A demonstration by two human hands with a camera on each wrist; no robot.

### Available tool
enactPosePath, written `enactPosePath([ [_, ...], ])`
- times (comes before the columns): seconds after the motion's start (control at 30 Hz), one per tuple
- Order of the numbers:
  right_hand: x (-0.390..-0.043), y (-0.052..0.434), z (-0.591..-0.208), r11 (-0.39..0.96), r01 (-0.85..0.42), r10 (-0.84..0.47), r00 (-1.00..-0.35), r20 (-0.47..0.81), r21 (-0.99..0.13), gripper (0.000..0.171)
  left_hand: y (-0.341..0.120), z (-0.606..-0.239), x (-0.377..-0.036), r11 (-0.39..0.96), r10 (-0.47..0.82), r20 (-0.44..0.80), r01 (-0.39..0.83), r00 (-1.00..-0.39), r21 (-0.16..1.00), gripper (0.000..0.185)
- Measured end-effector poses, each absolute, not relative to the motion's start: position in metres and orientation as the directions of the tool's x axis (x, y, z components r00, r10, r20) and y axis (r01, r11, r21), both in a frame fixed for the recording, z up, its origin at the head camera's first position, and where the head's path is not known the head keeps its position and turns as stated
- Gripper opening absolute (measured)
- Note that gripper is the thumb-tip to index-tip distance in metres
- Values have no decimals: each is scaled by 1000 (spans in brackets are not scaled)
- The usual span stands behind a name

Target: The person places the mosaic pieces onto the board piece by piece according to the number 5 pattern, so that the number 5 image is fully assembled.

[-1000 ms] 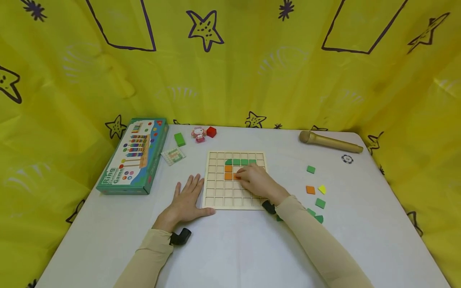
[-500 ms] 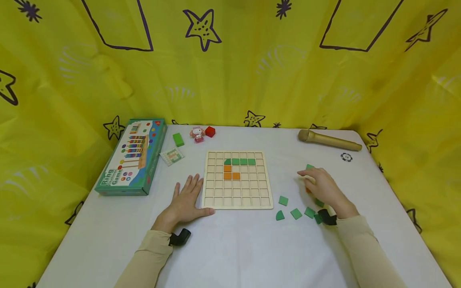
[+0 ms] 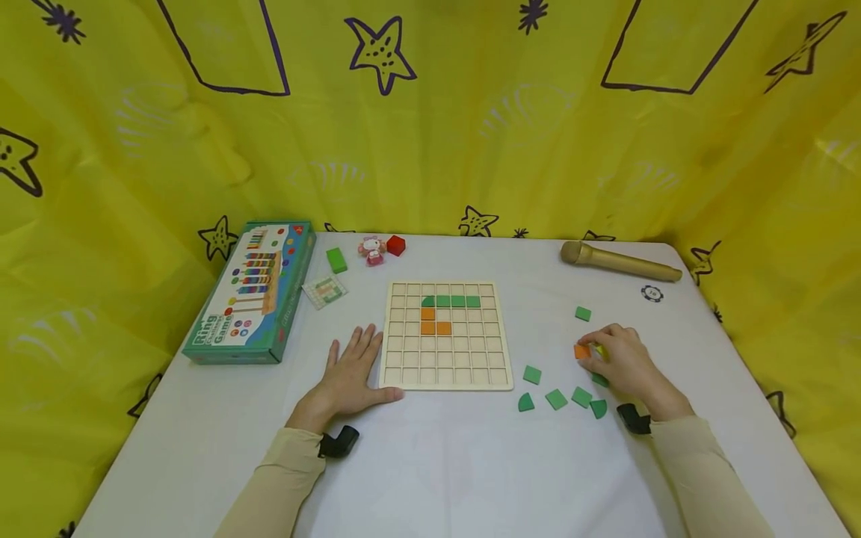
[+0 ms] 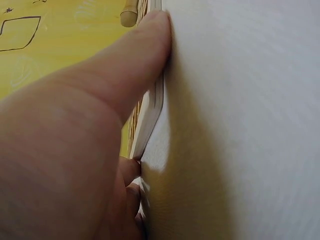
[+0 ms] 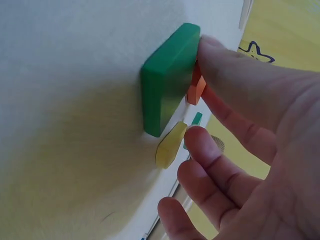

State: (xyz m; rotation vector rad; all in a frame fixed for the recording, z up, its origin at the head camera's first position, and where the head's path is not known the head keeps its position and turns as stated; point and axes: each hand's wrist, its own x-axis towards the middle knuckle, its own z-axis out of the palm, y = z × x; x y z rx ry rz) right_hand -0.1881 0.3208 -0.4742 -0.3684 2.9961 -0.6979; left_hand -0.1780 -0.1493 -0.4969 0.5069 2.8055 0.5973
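My right hand [image 3: 628, 366] pinches a square orange tile [image 3: 581, 351] between thumb and index finger, right of the board. In the right wrist view, a green tile [image 5: 172, 75] and a yellow tile [image 5: 171, 145] lie close to those fingers. My left hand [image 3: 344, 385] rests spread on the table, its thumb at the near left corner of the wooden grid board [image 3: 406, 363]. On the board sit a row of green tiles [image 3: 458, 301], led by a rounded one, and three orange tiles [image 3: 428, 314] below its left end.
Several loose green tiles [image 3: 556, 400] lie right of the board. A pattern card [image 3: 325, 291], green block [image 3: 336, 260], pink figurine [image 3: 373, 252] and red block [image 3: 396, 245] stand behind it, beside a game box [image 3: 249, 291]. A gold microphone [image 3: 622, 262] and a chip [image 3: 652, 293] lie back right.
My right hand has left the board, where an orange tile now sits uncovered. It has moved right to the loose tiles and taken hold of another orange one. The left hand stays put.
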Motion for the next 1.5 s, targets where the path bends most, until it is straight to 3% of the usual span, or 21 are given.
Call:
enactPosePath([
  [0.17, -191, 316, -474, 873, -244, -244, -968, 55, -422, 24, -149, -497, -179, 862, 379, -147, 290, -914, 415, 113],
  [0.5, -205, 279, -470, 754, -273, -266, -959, 102, -598, 32, -149, -495, -178, 867, 367, -150, 279, -918, 413, 112],
  [0.9, -229, 205, -470, 686, -311, -356, -932, 70, -658, 27, -150, -497, -177, 864, 364, -146, 276, -920, 421, 112],
  [1.5, -263, 146, -467, 761, -400, -469, -883, -8, -511, 16, -149, -497, -178, 856, 382, -143, 291, -913, 427, 112],
])
